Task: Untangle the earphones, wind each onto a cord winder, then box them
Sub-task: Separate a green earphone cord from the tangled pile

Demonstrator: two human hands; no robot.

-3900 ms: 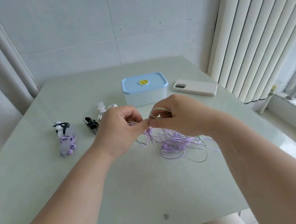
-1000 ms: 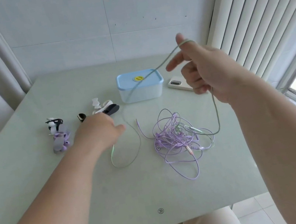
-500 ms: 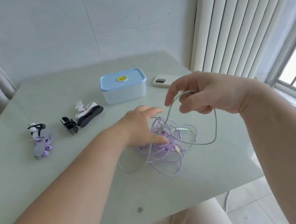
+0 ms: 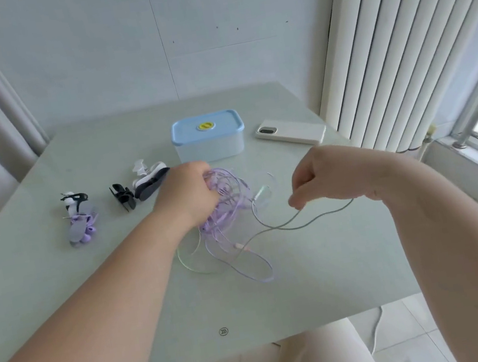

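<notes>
Head view: at the counter's (image 4: 309, 279) middle, our left hand (image 4: 189, 191) is gripping the purple earphone tangle (image 4: 230, 210), fingers curled into it, while our right hand (image 4: 321, 177) is pinching the grey cord (image 4: 285, 225), which is running leftward into that tangle.

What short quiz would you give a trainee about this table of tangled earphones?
1. True or false: the phone lies to the right of the blue-lidded box.
2. What does the right hand pinch? A the grey-green cord; B the phone; C nothing.
3. Fill in: the left hand grips the ___ tangle of earphone cords.
Key: 1 true; 2 A; 3 purple.
</notes>
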